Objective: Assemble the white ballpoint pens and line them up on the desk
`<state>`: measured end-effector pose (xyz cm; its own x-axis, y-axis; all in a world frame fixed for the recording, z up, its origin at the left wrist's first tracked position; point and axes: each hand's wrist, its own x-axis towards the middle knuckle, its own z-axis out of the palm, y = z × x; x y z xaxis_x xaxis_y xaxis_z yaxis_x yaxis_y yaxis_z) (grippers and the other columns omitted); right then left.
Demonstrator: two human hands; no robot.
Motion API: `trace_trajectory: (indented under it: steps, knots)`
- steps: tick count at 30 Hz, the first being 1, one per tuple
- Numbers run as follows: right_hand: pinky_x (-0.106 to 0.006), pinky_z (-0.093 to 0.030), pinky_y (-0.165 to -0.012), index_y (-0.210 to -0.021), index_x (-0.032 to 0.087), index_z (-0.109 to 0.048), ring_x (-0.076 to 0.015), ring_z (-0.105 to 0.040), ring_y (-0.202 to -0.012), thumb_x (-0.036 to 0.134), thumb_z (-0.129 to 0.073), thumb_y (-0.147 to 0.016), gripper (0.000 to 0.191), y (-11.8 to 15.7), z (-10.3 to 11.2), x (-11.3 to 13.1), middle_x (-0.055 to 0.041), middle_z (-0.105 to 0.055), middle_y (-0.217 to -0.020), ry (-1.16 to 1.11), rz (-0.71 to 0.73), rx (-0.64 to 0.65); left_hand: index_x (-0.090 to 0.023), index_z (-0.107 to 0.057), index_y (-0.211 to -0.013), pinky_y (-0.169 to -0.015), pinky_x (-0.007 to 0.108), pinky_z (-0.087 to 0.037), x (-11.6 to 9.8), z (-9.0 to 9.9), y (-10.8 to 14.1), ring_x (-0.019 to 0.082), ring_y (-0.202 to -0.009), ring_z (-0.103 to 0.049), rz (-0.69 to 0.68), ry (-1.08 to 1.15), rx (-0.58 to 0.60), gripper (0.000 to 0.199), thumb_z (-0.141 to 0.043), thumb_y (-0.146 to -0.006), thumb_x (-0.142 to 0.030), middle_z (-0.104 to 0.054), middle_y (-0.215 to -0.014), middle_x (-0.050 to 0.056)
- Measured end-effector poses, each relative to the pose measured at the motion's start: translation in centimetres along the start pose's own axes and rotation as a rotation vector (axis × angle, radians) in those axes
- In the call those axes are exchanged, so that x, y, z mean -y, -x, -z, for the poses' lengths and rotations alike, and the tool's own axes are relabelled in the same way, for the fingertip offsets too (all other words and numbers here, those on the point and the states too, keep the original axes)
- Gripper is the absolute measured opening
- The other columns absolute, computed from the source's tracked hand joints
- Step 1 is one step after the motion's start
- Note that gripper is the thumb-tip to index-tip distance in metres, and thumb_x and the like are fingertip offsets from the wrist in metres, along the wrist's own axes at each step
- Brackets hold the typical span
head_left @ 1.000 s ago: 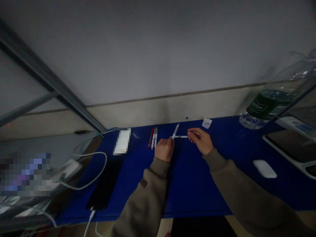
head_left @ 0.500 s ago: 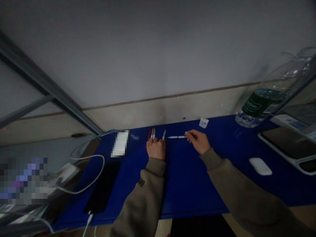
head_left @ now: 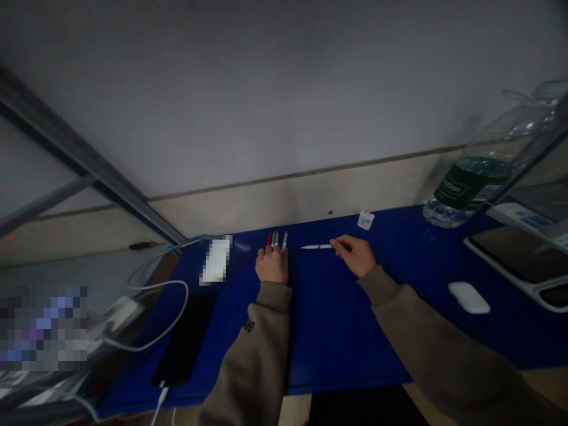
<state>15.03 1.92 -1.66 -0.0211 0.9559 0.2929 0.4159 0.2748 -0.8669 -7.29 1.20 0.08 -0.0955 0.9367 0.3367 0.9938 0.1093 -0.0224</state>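
Several pens stand out side by side beyond the fingers of my left hand (head_left: 272, 264), pointing toward the wall: a red pen (head_left: 269, 238), grey-tipped white pens (head_left: 276, 238) and a grey-white pen (head_left: 285, 239) slightly apart at the right. My left fingers are bent down over their near ends, which are hidden. My right hand (head_left: 354, 255) pinches the right end of a white pen (head_left: 316, 247) that lies sideways, its thin tip toward the left. All of this is at the back of the blue table (head_left: 337, 331).
A phone (head_left: 184, 337) with a white cable lies at the left, below a blurred white item (head_left: 216, 260). A small white square (head_left: 366, 220) is near the wall. To the right are a large bottle (head_left: 473, 183), a white mouse-like object (head_left: 469, 297) and a scale (head_left: 523, 260).
My left hand has moved a little to the left, and the rightmost upright pen has shifted left, closer to the others. My right hand has barely moved.
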Motion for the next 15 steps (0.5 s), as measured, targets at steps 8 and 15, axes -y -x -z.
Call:
trace_trajectory:
  steps: [8, 15]
  knots:
    - [-0.032, -0.042, -0.07, -0.078, 0.02, -0.066, -0.0191, -0.054, -0.073, 0.041, -0.048, -0.086, 0.029, -0.4, 0.3, -0.9, -0.0052, -0.062, -0.071, 0.338, 0.21, -0.061, -0.019, -0.064, -0.086, -0.063, 0.03, -0.041, 0.3, 0.0, 0.0, 0.025, -0.09, -0.051, 0.054, -0.016, -0.004, 0.034, -0.039, -0.088, -0.041, -0.061, -0.092, 0.01]
    - [-0.038, -0.037, -0.075, -0.097, 0.023, -0.065, -0.028, -0.043, -0.101, 0.039, -0.063, -0.077, 0.025, -0.4, 0.3, -2.4, -0.0103, -0.054, -0.105, 0.561, 0.279, 0.044, -0.019, -0.063, -0.094, -0.068, 0.031, -0.041, 0.3, 0.2, 0.0, 0.024, -0.089, -0.051, -0.025, 0.083, -0.098, 0.033, -0.038, -0.09, -0.041, -0.061, -0.09, 0.011]
